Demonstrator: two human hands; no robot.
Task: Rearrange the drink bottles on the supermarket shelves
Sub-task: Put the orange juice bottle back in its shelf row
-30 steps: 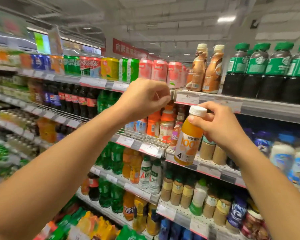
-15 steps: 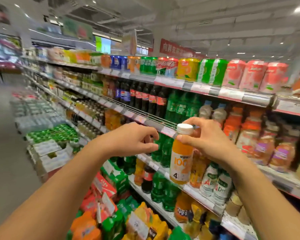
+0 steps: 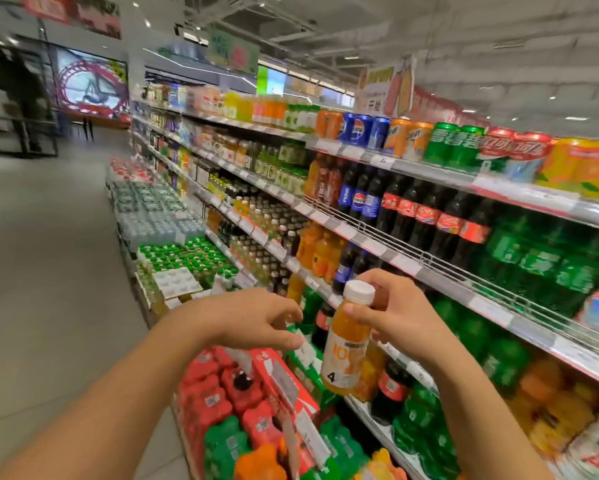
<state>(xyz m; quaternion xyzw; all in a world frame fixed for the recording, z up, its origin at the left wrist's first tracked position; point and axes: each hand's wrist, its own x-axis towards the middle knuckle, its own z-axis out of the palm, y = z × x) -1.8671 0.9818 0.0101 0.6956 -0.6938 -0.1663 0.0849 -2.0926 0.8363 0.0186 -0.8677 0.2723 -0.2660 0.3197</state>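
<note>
The right hand (image 3: 391,318) grips an orange juice bottle (image 3: 346,344) by its neck, just under the white cap (image 3: 358,292), with the thumb across the front of the neck and the other fingers curled round the back; the bottle hangs upright, tilted slightly, in the air in front of the shelves (image 3: 412,268) and touches none of them. Its label carries large pale digits and a black "4" near the bottom. The left hand (image 3: 256,320) hovers just beside the bottle on its left, holding nothing, its fingers loosely bent and apart, the fingertips pointing toward the bottle without touching it. Both bare forearms reach in from the lower edge of the view. Behind the hands the shelves run away to the left down the aisle: the top shelf carries cans (image 3: 457,143) in orange, blue, green, red and yellow, the next one down holds dark cola bottles (image 3: 426,216) with red and blue labels beside large green bottles (image 3: 540,271), and lower shelves hold more green and orange drinks, blurred at the right edge. Below the held bottle, low stacks of shrink-wrapped packs (image 3: 222,403) in red, green and orange stand on the floor (image 3: 42,271) against the shelving, with price cards stuck among them. Farther down the aisle are packs of green-capped bottles (image 3: 184,254) and a lit screen (image 3: 90,86) on the far wall
</note>
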